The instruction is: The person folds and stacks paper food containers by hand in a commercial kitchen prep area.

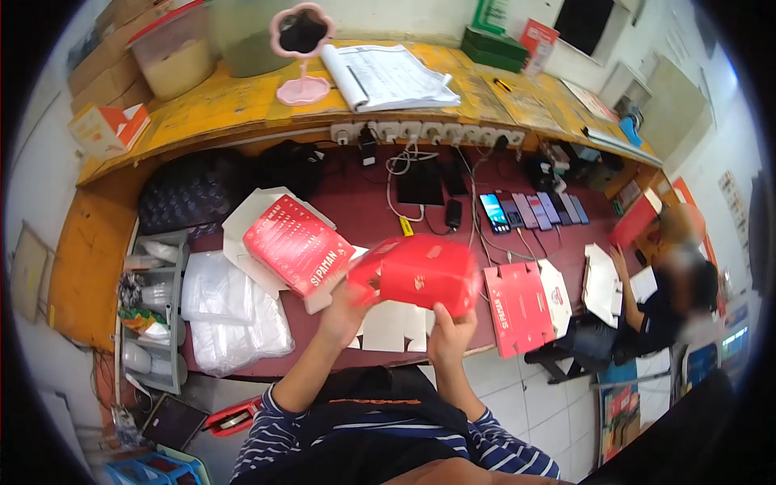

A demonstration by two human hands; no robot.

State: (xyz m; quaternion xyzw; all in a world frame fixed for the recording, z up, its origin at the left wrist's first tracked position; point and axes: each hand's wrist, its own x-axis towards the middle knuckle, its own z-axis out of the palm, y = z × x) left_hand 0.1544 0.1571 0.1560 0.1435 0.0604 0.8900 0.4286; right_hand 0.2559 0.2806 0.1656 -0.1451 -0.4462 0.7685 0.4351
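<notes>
Head view: blurred red box (420, 275)

The red box (420, 273) was blurred, and the small print on its side could not be read. It hid some fingers of the left hand (449, 333) and the right hand (346, 311), and covered part of the white carton (394, 327) below. The co-worker's head (685, 275) was blurred. Writing on the papers (392, 74) was too small to read, as were the phone screens (494, 212). The top edge cut off the green packet (491, 14); the bottom edge cropped the blue crate (153, 470).
</notes>
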